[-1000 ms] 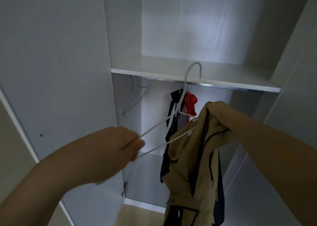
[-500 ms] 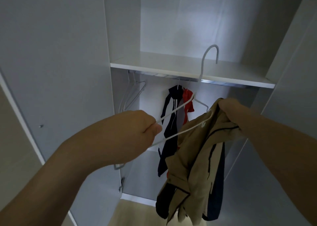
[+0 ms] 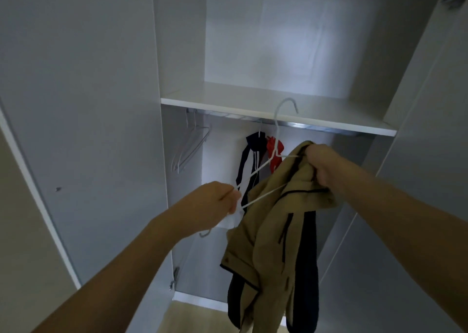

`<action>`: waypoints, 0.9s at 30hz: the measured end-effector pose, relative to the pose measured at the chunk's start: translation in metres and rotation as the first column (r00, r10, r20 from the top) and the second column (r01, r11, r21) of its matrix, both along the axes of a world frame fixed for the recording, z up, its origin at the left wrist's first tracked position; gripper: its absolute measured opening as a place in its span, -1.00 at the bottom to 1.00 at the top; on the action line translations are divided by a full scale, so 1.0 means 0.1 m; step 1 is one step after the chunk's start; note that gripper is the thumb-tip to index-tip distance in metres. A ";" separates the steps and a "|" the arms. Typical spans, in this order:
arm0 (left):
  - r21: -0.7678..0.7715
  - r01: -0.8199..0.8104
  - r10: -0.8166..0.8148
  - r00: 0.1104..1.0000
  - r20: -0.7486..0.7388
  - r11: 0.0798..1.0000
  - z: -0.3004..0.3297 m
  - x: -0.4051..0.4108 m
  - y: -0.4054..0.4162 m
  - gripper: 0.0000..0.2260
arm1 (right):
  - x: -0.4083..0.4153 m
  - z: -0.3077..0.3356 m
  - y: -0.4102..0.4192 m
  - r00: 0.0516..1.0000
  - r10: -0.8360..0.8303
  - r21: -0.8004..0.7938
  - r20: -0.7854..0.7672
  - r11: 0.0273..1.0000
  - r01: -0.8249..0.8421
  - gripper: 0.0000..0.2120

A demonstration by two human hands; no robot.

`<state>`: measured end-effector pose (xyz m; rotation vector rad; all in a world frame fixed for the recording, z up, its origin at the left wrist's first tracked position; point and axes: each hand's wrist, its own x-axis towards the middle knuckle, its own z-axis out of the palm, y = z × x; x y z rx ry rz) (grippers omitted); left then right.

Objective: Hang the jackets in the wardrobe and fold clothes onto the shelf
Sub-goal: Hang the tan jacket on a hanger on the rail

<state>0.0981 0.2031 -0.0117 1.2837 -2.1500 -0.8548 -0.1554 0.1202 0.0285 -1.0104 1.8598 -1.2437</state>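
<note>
Left hand point(image 3: 217, 203) pinches white hanger point(image 3: 255, 175) end; right hand point(image 3: 320, 165) grips tan jacket point(image 3: 268, 231) collar.

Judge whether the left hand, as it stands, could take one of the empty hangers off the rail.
Probably not yet: the left hand already pinches the white hanger under the tan jacket. The path to the empty hangers looks open.

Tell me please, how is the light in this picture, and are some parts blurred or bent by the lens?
Head view: dim and grey overall; a soft bright patch lies on the back wall above the shelf, the space under it darker. The tan jacket and both forearms look slightly soft. The wide lens makes the wardrobe doors lean outward at the edges.
</note>
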 end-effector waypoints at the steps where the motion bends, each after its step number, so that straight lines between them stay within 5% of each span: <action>1: -0.006 0.036 -0.037 0.999 -0.008 0.999 -0.07 0.04 -0.03 -0.65 | -0.05 0.00 0.01 1.000 0.003 -0.003 -0.029 1.000 -0.003 -0.77; 12: 0.042 0.139 -0.140 0.989 0.044 0.989 -0.20 0.08 -0.13 -0.60 | -0.35 0.04 0.05 0.941 0.029 -0.047 -0.336 0.998 -0.048 -0.75; 18: 0.134 0.258 -0.263 0.965 0.018 0.957 0.21 0.05 0.09 -0.58 | -0.59 0.08 0.12 0.790 0.013 -0.011 -0.613 1.000 -0.026 -0.68; 20: 0.200 0.272 -0.283 0.959 0.029 0.941 0.30 0.13 0.15 -0.57 | -0.67 0.10 0.12 0.842 -0.037 -0.033 -0.539 0.999 0.023 -0.67; 23: 0.257 0.215 -0.217 0.976 -0.023 0.942 0.25 0.05 0.11 -0.60 | -0.59 0.07 0.08 0.976 -0.083 -0.068 -0.201 0.995 0.071 -0.74; 27: 0.238 0.082 -0.062 0.994 -0.091 0.968 0.04 -0.31 -0.02 -0.61 | -0.37 0.04 0.09 1.000 0.023 -0.060 -0.002 0.998 -0.023 -0.70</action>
